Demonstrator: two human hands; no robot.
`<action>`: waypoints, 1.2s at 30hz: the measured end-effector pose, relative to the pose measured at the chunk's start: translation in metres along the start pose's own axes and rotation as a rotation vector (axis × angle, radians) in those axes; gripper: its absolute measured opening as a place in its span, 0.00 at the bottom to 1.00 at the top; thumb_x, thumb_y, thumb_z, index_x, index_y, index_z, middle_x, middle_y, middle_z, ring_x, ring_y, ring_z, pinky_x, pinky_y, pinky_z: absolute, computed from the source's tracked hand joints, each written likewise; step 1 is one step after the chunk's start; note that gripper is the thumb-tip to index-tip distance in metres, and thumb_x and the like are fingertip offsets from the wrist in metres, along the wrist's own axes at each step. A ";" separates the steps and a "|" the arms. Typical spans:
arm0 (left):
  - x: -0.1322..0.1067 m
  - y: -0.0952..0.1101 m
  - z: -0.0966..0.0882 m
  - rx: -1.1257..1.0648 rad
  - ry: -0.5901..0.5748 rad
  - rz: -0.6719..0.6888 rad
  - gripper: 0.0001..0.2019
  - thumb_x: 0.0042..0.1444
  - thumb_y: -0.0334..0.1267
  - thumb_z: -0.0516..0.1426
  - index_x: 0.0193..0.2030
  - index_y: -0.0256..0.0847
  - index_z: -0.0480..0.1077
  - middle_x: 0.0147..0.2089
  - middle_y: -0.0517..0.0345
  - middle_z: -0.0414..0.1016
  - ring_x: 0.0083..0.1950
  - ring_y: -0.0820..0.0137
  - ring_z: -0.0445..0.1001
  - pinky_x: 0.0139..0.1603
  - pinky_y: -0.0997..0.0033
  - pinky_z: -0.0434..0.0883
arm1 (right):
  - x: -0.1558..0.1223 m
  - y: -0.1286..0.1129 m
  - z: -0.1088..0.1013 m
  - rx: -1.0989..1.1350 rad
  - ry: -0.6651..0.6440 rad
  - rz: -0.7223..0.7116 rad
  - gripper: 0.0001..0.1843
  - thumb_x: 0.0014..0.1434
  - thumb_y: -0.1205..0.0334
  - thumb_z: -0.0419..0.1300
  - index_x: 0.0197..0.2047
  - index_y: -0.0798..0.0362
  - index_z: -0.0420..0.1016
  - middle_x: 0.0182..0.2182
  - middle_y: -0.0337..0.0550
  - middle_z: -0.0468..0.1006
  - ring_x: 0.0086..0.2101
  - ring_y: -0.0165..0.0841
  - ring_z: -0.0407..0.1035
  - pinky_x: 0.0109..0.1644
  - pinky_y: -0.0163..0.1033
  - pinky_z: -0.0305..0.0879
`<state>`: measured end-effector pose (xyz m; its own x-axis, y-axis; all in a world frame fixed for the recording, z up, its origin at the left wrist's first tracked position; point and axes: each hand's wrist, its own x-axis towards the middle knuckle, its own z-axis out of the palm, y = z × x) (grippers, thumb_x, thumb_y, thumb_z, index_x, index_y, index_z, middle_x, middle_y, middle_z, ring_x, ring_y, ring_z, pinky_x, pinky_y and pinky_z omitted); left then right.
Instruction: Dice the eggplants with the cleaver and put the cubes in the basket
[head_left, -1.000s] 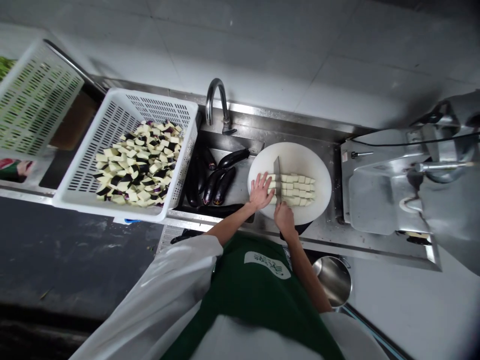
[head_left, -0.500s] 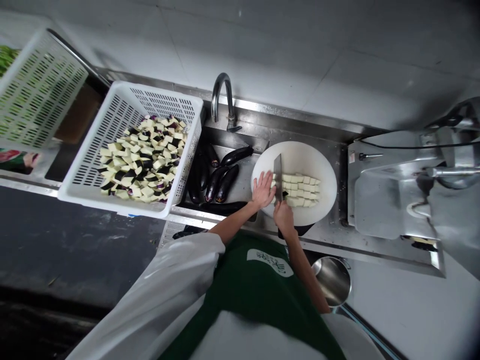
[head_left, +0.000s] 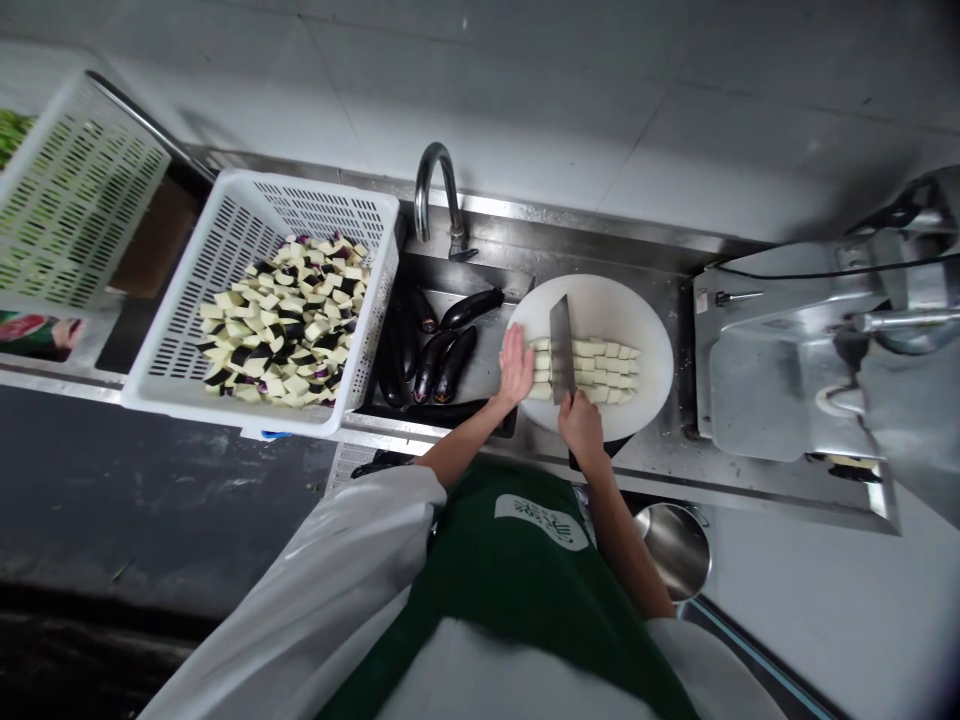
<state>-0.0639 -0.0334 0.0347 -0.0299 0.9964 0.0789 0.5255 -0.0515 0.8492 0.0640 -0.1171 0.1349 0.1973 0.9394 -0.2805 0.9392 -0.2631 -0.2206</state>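
Observation:
Rows of pale cut eggplant [head_left: 606, 367] lie on a round white cutting board [head_left: 645, 310]. My right hand [head_left: 581, 425] is closed around the handle of a cleaver [head_left: 562, 350], whose broad blade lies over the rows, left of their middle. At the left end of the rows is my left hand [head_left: 516, 366], fingers stretched out and holding nothing, by the board's left edge. Whole dark eggplants [head_left: 454, 365] lie in the sink just left of the board. Further left, a white plastic basket [head_left: 187, 290] holds a heap of eggplant chunks [head_left: 289, 325].
A curved faucet [head_left: 435, 190] rises behind the sink. To the right stands a metal machine [head_left: 757, 390] with a cable across it. A steel pot [head_left: 675, 550] sits below the counter edge at right. Another basket [head_left: 82, 200] with greens is at far left.
My left hand has moved left, off the eggplant beside the blade to the end of the rows. The cleaver has shifted slightly right, and its flat side shows more.

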 end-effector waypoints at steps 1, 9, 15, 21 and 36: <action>0.000 -0.001 -0.003 -0.043 0.053 -0.035 0.31 0.75 0.49 0.36 0.81 0.45 0.39 0.83 0.56 0.36 0.83 0.66 0.34 0.82 0.52 0.42 | -0.005 -0.004 -0.002 -0.010 0.013 0.005 0.19 0.76 0.62 0.43 0.49 0.61 0.73 0.39 0.58 0.82 0.40 0.42 0.77 0.40 0.39 0.61; -0.008 -0.001 0.006 0.126 -0.106 0.043 0.31 0.74 0.45 0.38 0.81 0.49 0.38 0.83 0.57 0.36 0.83 0.65 0.35 0.80 0.44 0.40 | -0.017 -0.029 0.006 -0.002 -0.089 -0.009 0.20 0.75 0.62 0.42 0.53 0.61 0.71 0.40 0.59 0.81 0.41 0.44 0.78 0.43 0.41 0.65; -0.007 0.000 0.010 0.274 -0.152 0.045 0.30 0.74 0.42 0.36 0.81 0.44 0.44 0.82 0.55 0.44 0.83 0.65 0.39 0.81 0.46 0.39 | 0.002 -0.033 0.023 0.050 -0.087 -0.037 0.19 0.74 0.65 0.43 0.54 0.65 0.71 0.40 0.63 0.80 0.42 0.44 0.77 0.46 0.42 0.67; -0.009 -0.005 0.010 0.292 -0.144 0.097 0.29 0.75 0.43 0.36 0.79 0.44 0.50 0.80 0.54 0.51 0.82 0.64 0.42 0.80 0.44 0.42 | 0.032 -0.013 0.024 0.171 -0.025 0.002 0.16 0.71 0.62 0.48 0.46 0.61 0.76 0.37 0.59 0.81 0.39 0.41 0.77 0.44 0.39 0.68; -0.013 -0.003 0.012 0.408 -0.283 0.318 0.57 0.49 0.63 0.69 0.79 0.44 0.50 0.82 0.40 0.26 0.81 0.39 0.28 0.78 0.35 0.44 | 0.020 0.117 -0.032 1.364 0.085 0.182 0.33 0.49 0.29 0.69 0.30 0.48 0.61 0.14 0.26 0.62 0.11 0.23 0.55 0.12 0.31 0.55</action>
<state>-0.0550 -0.0456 0.0251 0.3814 0.9183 0.1063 0.7579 -0.3765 0.5328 0.1863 -0.1221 0.1335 0.3490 0.8662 -0.3576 -0.1089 -0.3415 -0.9336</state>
